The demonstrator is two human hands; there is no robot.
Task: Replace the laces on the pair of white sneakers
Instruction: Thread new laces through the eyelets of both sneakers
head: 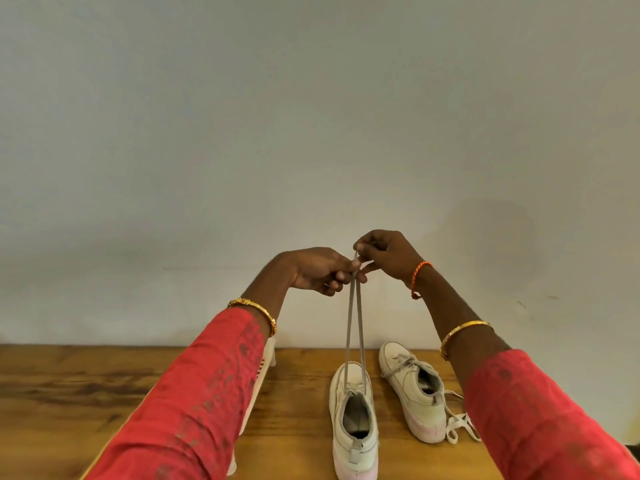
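While standing heel toward the camera on the wooden table [104, 382], toe pointing away at the wall [311, 116], long axis running almost straight from near to far: the near sneaker [353, 424]. Rising from its front eyelets in two taut, nearly vertical strands: a grey lace [352, 320], drawing together at the top. Pinching those strands high above the shoe, well clear of the table: left hand [318, 271], thumb and forefinger clamped on the lace, remaining fingers curled under. Meeting it from the other side, touching at the fingertips: right hand [388, 254], fingers curled and gripping the upper end of the same lace just above the left hand's pinch. Hanging, then, below both sets of fingers rather than beside them: the lace, with the shoe directly beneath.

Lying just right of the first shoe, apart from it, toe angled away and slightly left: the second sneaker [412, 389], laced, its loose lace ends [460, 424] trailing on the table by its heel. Showing on both forearms: red sleeves [207, 393], gold bangles [464, 332], plus an orange thread [419, 277] on the right wrist. Partly hidden behind the left arm: a white object [258, 379], not identifiable.
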